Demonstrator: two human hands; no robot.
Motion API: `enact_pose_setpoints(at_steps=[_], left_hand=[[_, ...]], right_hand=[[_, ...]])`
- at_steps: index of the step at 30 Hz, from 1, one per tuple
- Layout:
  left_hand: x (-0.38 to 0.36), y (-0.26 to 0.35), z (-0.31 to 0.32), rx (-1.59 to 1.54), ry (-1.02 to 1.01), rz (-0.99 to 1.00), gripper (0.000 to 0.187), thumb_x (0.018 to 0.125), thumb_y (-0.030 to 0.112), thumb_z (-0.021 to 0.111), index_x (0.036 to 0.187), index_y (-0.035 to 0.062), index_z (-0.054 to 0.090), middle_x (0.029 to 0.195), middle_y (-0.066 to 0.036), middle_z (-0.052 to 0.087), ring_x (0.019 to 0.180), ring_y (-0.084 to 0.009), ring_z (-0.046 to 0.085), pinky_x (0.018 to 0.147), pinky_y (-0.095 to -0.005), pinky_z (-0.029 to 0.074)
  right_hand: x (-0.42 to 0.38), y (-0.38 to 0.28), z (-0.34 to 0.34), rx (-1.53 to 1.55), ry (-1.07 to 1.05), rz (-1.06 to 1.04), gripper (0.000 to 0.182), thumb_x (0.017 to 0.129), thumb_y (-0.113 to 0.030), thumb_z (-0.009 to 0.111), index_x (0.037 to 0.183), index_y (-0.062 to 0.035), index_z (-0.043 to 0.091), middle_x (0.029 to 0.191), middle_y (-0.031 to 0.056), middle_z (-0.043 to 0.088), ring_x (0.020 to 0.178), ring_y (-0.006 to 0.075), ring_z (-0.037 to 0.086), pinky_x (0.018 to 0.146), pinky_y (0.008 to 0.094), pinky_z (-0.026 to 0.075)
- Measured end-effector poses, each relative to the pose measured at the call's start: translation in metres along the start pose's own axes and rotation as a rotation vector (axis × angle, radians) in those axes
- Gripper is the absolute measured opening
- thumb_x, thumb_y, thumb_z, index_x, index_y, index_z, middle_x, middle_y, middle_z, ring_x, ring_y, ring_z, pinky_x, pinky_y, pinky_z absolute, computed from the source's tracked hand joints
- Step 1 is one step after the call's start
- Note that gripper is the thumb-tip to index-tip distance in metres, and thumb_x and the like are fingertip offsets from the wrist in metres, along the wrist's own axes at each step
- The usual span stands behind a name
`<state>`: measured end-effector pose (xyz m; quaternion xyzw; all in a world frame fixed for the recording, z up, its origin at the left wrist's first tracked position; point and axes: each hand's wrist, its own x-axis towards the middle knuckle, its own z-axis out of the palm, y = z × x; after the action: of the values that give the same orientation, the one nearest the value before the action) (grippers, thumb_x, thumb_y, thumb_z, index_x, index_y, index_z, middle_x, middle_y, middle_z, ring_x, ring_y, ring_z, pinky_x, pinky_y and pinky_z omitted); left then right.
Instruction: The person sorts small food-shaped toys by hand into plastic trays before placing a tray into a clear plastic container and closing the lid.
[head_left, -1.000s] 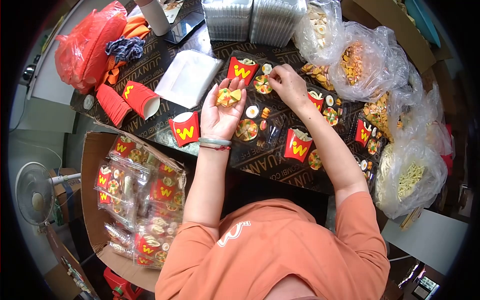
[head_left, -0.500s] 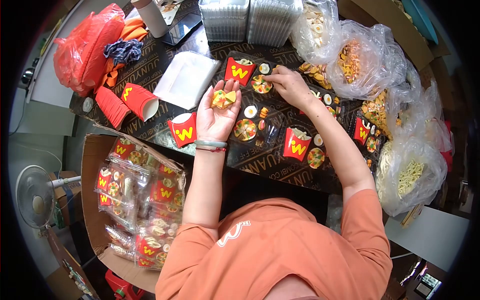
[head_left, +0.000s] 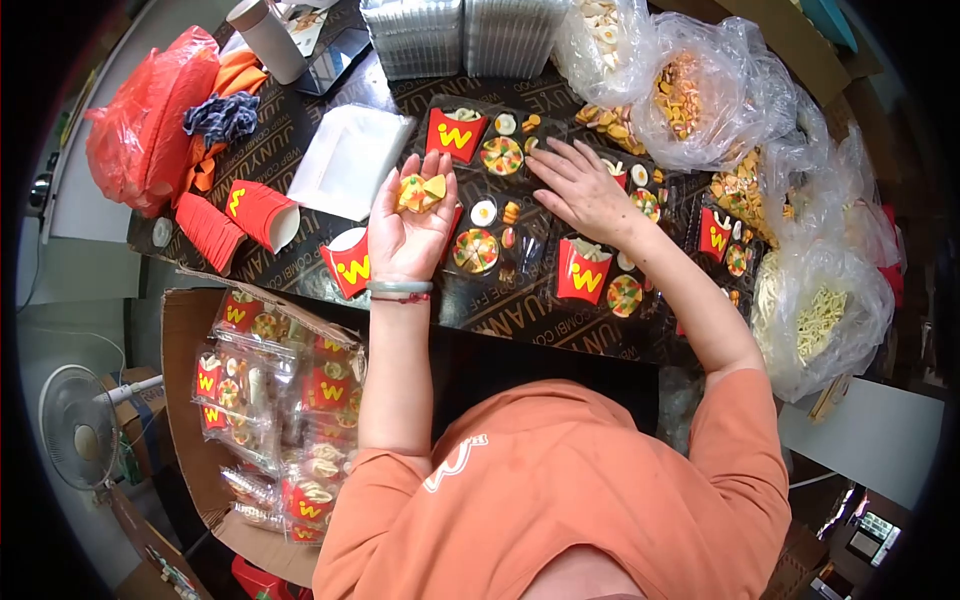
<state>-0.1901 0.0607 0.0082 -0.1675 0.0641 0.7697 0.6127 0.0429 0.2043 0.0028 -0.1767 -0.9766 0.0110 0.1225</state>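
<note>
Left hand (head_left: 412,220): palm up, fingers unfolded, yellow pieces (head_left: 421,193) resting on it — at least two, long axis roughly crosswise to the fingers.
Right hand (head_left: 580,190): palm down, fingers extended, no grip visible.
Far pizza disc (head_left: 502,155): between the hands — nearer the right, just left of its fingertips.
Pizza discs on table: five plainly visible.
Clear-container stacks (head_left: 412,40): two.

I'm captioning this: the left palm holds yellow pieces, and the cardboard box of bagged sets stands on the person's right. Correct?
Wrong side: the head view shows the cardboard box of bagged sets standing on the person's left. The left hand does hold yellow pieces in its palm.
</note>
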Motion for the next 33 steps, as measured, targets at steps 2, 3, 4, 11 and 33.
enact_pose_setpoints(at_steps=[2,3,4,11,33], left_hand=[[-0.001,0.007,-0.004,-0.015,-0.058,-0.036,0.029,0.1,0.019,0.044,0.115,-0.0023,0.055,0.123,-0.022,0.058,0.122,-0.0371,0.052,0.103,-0.0495,0.044],[-0.004,0.011,-0.002,-0.014,-0.064,-0.046,0.029,0.1,0.018,0.044,0.116,-0.0022,0.055,0.124,-0.022,0.058,0.122,-0.0372,0.051,0.103,-0.0499,0.043],[-0.007,0.013,0.0,-0.009,-0.063,-0.035,0.029,0.099,0.018,0.044,0.117,-0.0022,0.055,0.124,-0.022,0.057,0.123,-0.0373,0.051,0.104,-0.0501,0.043],[-0.03,0.026,0.004,0.031,-0.055,0.034,0.028,0.098,0.017,0.046,0.117,-0.0028,0.055,0.129,-0.022,0.055,0.127,-0.0379,0.047,0.108,-0.0508,0.038],[-0.057,-0.088,-0.013,0.258,-0.019,-0.294,0.029,0.096,0.009,0.054,0.123,0.0005,0.054,0.117,-0.018,0.058,0.096,-0.027,0.058,0.084,-0.0372,0.052]], right_hand=[[-0.001,-0.003,0.002,-0.056,0.031,-0.023,0.046,0.097,-0.036,0.048,0.131,-0.0047,0.052,0.137,0.0103,0.051,0.134,0.0271,0.038,0.112,0.0468,0.027],[-0.001,-0.004,0.003,-0.07,0.036,-0.024,0.046,0.098,-0.036,0.048,0.13,-0.0041,0.052,0.137,0.0107,0.05,0.134,0.0268,0.038,0.112,0.0465,0.027],[-0.002,-0.005,0.004,-0.086,0.041,-0.028,0.046,0.098,-0.037,0.048,0.13,-0.0039,0.052,0.137,0.0106,0.05,0.135,0.0265,0.038,0.112,0.0464,0.027],[-0.006,-0.014,0.01,0.079,-0.003,0.141,0.057,0.102,-0.043,0.032,0.142,-0.0037,0.039,0.147,0.0146,0.039,0.141,0.0295,0.029,0.116,0.0476,0.02],[-0.285,-0.092,-0.062,-0.016,0.765,0.771,0.024,0.086,-0.006,0.061,0.109,-0.0014,0.063,0.109,0.0145,0.062,0.103,0.0317,0.059,0.093,0.0417,0.046]])
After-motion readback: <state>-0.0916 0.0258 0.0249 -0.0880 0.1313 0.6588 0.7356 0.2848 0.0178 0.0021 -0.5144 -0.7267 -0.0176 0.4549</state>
